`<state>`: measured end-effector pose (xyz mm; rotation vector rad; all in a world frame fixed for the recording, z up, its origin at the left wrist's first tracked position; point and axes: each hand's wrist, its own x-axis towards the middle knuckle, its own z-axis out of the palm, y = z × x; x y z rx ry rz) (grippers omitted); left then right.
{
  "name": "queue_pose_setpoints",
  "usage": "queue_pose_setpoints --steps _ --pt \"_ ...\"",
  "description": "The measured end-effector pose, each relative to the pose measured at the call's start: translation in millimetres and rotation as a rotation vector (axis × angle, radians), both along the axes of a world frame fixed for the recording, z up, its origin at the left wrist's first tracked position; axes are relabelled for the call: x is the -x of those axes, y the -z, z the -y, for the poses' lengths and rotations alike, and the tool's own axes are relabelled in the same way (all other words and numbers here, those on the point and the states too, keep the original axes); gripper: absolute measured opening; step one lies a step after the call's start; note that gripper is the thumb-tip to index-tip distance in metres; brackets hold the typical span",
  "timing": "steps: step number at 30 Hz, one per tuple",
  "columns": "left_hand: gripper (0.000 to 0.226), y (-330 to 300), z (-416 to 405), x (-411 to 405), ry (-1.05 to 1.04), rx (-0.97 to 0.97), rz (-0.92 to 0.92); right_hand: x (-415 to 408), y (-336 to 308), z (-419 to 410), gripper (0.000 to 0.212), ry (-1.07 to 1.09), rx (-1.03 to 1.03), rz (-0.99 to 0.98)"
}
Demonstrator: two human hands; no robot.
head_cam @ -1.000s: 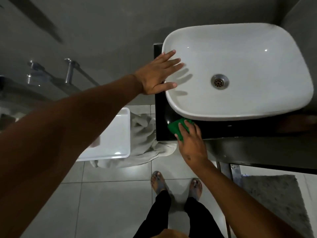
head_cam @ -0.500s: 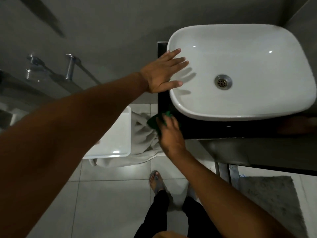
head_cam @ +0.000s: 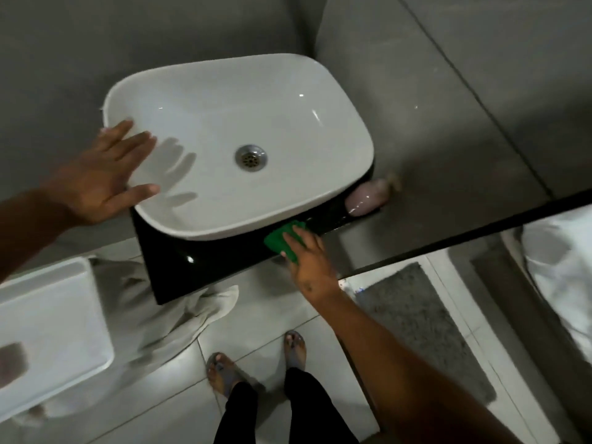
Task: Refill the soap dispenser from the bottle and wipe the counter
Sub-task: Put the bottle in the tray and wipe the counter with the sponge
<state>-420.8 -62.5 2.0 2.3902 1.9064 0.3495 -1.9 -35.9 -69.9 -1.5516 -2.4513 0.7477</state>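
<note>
The pink bottle's [head_cam: 368, 198] cap end points right. The left hand [head_cam: 102, 181] rests flat, fingers spread, on the sink [head_cam: 224, 91] rim. The right hand's [head_cam: 309, 261] straight fingers press a green cloth [head_cam: 280, 240] onto the tabletop [head_cam: 198, 264].

White basin [head_cam: 288, 100] is showing a smooth, glossy glaze with small highlights. Drain ring [head_cam: 251, 157] is gleaming like polished metal. Black bench [head_cam: 198, 267] is shining, mirror-smooth. Green pad [head_cam: 275, 240] is looking matt. Grey wall [head_cam: 160, 33] is appearing matt. Floor tiles [head_cam: 262, 322] are reflecting light glossily. Grey mat [head_cam: 413, 322] is showing rough pile. Pale cloth [head_cam: 153, 315] is lying in soft folds.
</note>
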Motion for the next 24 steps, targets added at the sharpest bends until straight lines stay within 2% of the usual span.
queue_pose_setpoints --steps 3,5,10,14,16,21,24 --pt "0.088 18.1 -0.4 10.6 0.006 -0.046 -0.012 -28.8 -2.4 -32.3 0.042 0.229 -0.041 -0.012" --pt "0.083 25.3 -1.5 14.8 0.006 -0.066 -0.023 -20.2 -4.0 -52.3 0.038 0.327 -0.048 -0.012" --pt "0.084 36.1 -1.9 21.7 -0.043 -0.047 0.005 -40.5 4.4 -38.4 0.042 0.193 -0.067 0.025" --pt "0.083 38.1 3.1 17.2 -0.076 -0.035 0.012 -43.5 -5.6 -55.4 0.04 0.354 -0.046 0.026" --pt "0.082 33.7 4.2 12.9 -0.072 -0.027 0.027 -23.0 -11.2 -52.1 0.04 0.321 -0.046 0.041" --pt "0.092 4.1 12.5 -11.2 -0.117 0.052 0.0 7.6 -6.6 12.4 0.054 -0.073 0.042 0.11" --pt "0.1 -15.0 22.5 -34.5 -0.161 0.084 -0.005 24.0 -10.7 23.5 0.054 -0.008 0.065 0.099"
